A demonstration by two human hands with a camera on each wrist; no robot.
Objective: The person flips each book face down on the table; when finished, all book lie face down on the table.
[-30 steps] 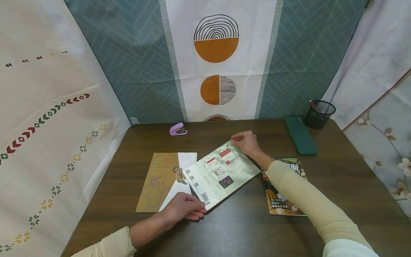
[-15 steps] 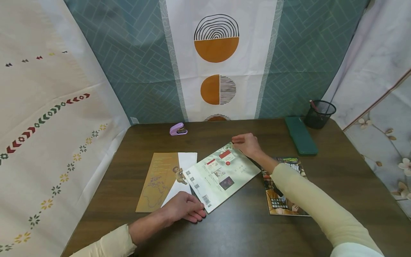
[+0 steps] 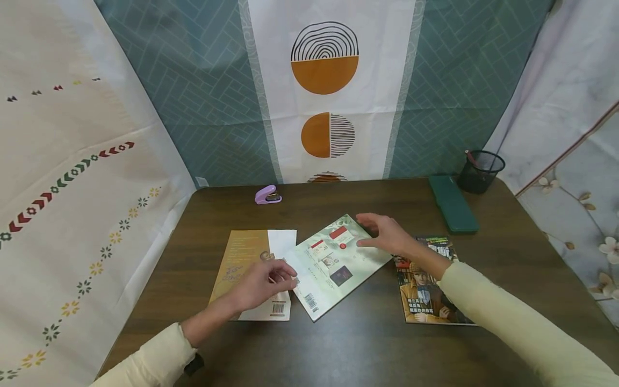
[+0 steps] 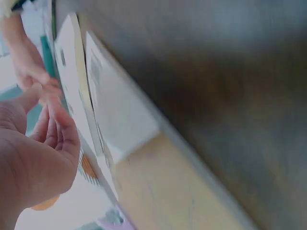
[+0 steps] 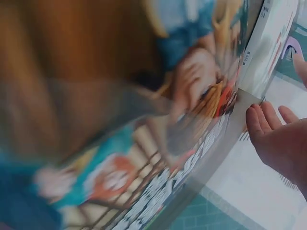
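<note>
Dark wood tbl [image 3: 348, 355], w/ pale-green bk [image 3: 333, 263] laid aslant near ctr.
Bk's L corner is lapped over tan-&-white bk [image 3: 239, 250]; mag [image 3: 419, 301] is placed just R of pale-green bk, green case [image 3: 454, 207] at back R. R hand [image 3: 387, 235] is held by pale-green bk's upper R edge, fingers & thumb parted, nothing gripped; contact unclear. L hand [image 3: 258, 282] is held over tan-&-white bk, fingers loosely bent, nothing gripped. Mesh cup [image 3: 476, 178] is stood by case, lilac stapler [image 3: 267, 195] at back L.

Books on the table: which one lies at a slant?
The pale green book in the middle. The brown book to its left and the dark magazine to its right lie nearly straight on the table.
</note>
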